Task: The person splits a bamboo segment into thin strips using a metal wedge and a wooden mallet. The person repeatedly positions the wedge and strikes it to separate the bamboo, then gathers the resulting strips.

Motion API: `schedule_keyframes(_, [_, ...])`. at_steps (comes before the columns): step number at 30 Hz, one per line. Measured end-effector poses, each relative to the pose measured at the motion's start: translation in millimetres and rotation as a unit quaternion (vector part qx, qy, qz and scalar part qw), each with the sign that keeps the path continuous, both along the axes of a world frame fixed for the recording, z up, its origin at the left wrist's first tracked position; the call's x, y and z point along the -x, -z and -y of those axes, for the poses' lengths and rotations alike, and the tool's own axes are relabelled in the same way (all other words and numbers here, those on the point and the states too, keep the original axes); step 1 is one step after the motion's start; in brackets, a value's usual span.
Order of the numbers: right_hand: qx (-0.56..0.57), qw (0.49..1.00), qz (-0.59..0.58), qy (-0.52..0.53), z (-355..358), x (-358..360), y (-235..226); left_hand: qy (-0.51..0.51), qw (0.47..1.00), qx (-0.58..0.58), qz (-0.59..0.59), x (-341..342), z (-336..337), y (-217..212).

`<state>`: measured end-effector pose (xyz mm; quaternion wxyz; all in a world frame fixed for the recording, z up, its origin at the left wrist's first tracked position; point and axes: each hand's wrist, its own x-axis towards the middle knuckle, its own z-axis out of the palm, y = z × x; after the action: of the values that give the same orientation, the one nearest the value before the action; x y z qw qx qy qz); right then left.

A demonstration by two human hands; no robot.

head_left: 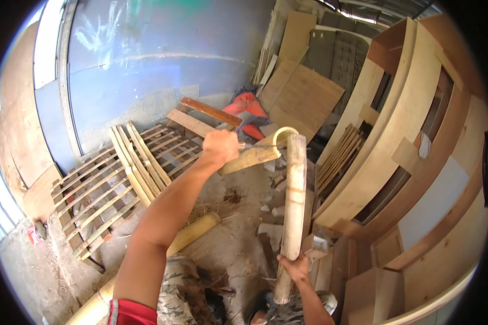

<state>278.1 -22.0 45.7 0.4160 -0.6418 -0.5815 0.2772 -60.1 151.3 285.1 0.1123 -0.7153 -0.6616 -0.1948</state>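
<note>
My left hand [221,146] is closed round the handle of a knife [248,145]. Its thin dark blade points right, across the open end of a thick yellow bamboo pole [249,159]. The hollow rim of that pole faces right. My right hand [295,267] grips a pale, worn length of round wood [295,197] near its lower end and holds it nearly upright. The wood's top overlaps the blade near the tip; whether they touch I cannot tell. Another yellow bamboo piece [195,234] lies on the ground below my left forearm.
Split bamboo strips [138,162] rest on a slatted bamboo frame [92,203] at the left. Wooden boards [211,111] and an orange cloth [249,105] lie by the blue wall [162,49]. Large wooden cabinet frames [396,162] stand close on the right. Rubble [271,233] litters the ground.
</note>
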Motion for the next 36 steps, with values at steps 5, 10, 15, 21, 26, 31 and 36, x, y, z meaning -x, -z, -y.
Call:
schedule_keyframes(5, [-0.043, 0.997, -0.07, 0.014, 1, 22, 19, 0.001, 1.0, 0.024, 0.01, 2, 3, -3])
schedule_keyframes(10, [-0.074, 0.992, -0.098, -0.016, -12, 16, -8, -0.01, 1.0, 0.019, 0.021, 4, 3, -6])
schedule_keyframes(15, [-0.265, 0.948, -0.175, -0.019, -29, 7, -119, -0.006, 1.0, 0.015, 0.006, 9, -2, -4])
schedule_keyframes(21, [-0.285, 0.952, -0.102, -0.037, -40, -10, -43, 0.024, 0.999, 0.006, 0.043, -4, -14, -1])
schedule_keyframes(26, [0.002, 0.999, -0.027, 0.024, 13, -5, 29, 0.047, 0.999, 0.004, -0.017, -12, -17, 11])
schedule_keyframes(31, [-0.056, 0.99, -0.121, 0.036, 13, -1, 31, 0.033, 0.999, 0.025, -0.005, -5, -20, 8])
schedule_keyframes(36, [-0.03, 0.998, -0.057, 0.022, -11, -6, 20, 0.017, 1.0, 0.016, 0.015, -5, -20, 8])
